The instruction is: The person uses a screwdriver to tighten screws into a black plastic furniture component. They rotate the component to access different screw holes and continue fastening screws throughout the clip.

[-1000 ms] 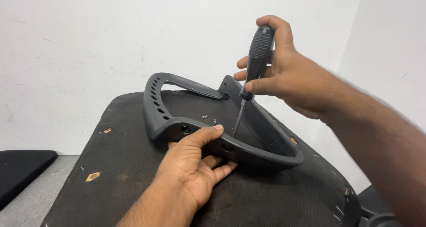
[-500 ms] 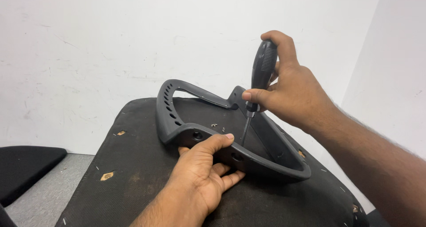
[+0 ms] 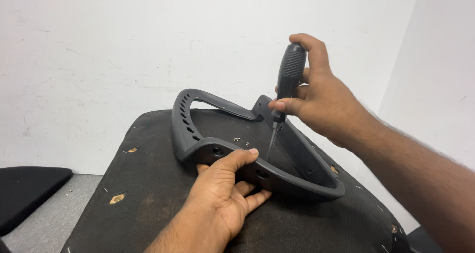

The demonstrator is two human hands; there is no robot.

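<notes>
Black plastic armrest frame [image 3: 247, 156] lies on the underside of a black fabric seat pad [image 3: 148, 203], toward its far right quarter, loop end pointing at the far edge by the wall.

Changes over the last second:
- View has closed in and drifted; frame and hands sit larger in shot. Frame itself looks unmoved on the pad.
- Screwdriver [image 3: 287, 84] has gone from tilted to close to upright. Its tip now sits down inside the frame, just behind the near bar, next to the mounting holes.
- Left thumb has slid along the top of the near bar.

My read: tool is being lined up square on a fastener at that bar, and the frame is being braced so it does not twist. Whether the tip is seated in a screw head, I can't tell; the bar hides it.

Hands:
- Left hand [image 3: 222, 193] is clamped on the near bar, thumb on top, fingers curled underneath.
- Right hand [image 3: 321, 102] is wrapped around the ribbed black handle, forefinger pinching the collar at the shank.
- They are apart, one on each item.

Loose small screws [image 3: 241, 141] lie on the pad inside the loop, near the tip.

Packages, labels, signs: none visible. White wall [image 3: 123, 50] is bare apart from scuffs. Pad shows only staples and a few tan torn spots [image 3: 117, 199] along its left edge. Second black cushion [image 3: 29, 191] lies on the grey floor off the pad's left edge.
</notes>
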